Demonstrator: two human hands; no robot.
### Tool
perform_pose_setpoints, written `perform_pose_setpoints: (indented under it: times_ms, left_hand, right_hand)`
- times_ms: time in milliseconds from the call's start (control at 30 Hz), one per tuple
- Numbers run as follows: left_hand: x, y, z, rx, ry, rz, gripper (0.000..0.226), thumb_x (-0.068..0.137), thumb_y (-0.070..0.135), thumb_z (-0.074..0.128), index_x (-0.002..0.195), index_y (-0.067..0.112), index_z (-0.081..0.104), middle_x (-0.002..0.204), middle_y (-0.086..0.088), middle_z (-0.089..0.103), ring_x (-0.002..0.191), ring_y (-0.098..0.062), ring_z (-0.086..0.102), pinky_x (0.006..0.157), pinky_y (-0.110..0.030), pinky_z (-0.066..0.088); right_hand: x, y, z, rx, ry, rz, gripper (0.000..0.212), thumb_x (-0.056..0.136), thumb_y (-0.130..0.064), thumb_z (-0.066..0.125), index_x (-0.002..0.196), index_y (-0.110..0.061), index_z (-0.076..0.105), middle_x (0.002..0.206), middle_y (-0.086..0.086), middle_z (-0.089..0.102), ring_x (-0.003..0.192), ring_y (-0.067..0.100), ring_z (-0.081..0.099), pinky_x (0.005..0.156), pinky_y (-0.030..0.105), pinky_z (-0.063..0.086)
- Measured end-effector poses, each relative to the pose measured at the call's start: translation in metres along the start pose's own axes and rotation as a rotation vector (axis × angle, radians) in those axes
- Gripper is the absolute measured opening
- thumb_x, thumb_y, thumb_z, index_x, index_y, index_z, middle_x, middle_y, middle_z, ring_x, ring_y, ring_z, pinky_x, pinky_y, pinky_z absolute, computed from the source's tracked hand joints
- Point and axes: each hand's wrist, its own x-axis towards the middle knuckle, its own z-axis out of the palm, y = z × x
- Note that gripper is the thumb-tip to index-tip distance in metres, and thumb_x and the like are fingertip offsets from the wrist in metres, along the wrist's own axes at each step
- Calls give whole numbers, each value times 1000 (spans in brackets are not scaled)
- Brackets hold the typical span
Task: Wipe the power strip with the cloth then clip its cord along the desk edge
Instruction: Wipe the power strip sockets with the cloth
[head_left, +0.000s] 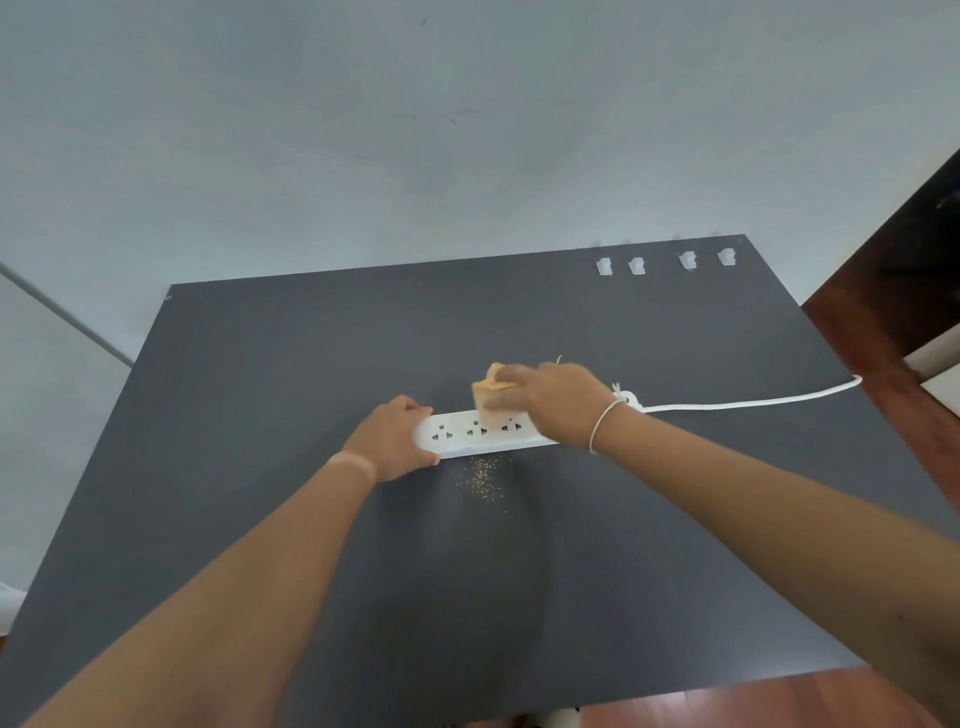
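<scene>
A white power strip (470, 432) lies across the middle of the dark desk (260, 415). My left hand (392, 439) grips its left end. My right hand (545, 402) presses a folded yellow cloth (491, 388) down on the strip's right half and hides that end. The white cord (753, 401) runs from the strip to the right and drops over the desk's right edge. Several white cable clips (636, 265) sit in a row near the far right edge of the desk.
Fine yellowish crumbs (483, 478) are scattered on the desk just in front of the strip. A grey wall rises behind the desk. Reddish wooden floor (883, 332) shows to the right and below the near edge.
</scene>
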Motion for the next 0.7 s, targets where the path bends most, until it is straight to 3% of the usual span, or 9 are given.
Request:
perform_pose_setpoints:
  times_ms: [100,300,467,600,700]
  left_hand:
    - [3,16,-1,148,32,50,83,76,42,67,146,21,29,147,1,34,133,-24,33,112,-34,32]
    - [13,44,5,143,2,126,58,85,29,62,139,21,41,144,0,41,131,-23,36,107,-39,38]
    - [17,43,3,132,-4,99,60,84,28,64,139,21,43,144,1,42,132,-23,37,108,-37,37]
    - [17,42,6,92,6,93,60,83,27,66,139,20,44,142,0,44,131,-22,38,108,-36,36]
    - [18,41,6,73,13,90,61,82,26,68,138,19,45,141,-1,45,130,-23,39,108,-35,36]
  right_hand:
    - [-5,-1,15,7,-65,-28,58,90,-3,44,133,-42,41,152,-8,29,109,31,55,80,38,48]
    - [-21,42,14,30,-10,236,59,88,1,41,132,-39,45,151,-3,31,103,33,57,73,36,46]
    - [-19,25,20,-4,-45,6,59,90,-1,42,131,-42,45,151,-8,30,108,31,55,73,35,43]
    - [-29,57,17,16,-37,237,56,90,-1,42,130,-39,47,151,-5,31,105,31,57,75,35,45]
    - [-33,62,13,45,16,188,61,87,2,43,131,-40,46,152,-8,30,101,32,57,72,34,45]
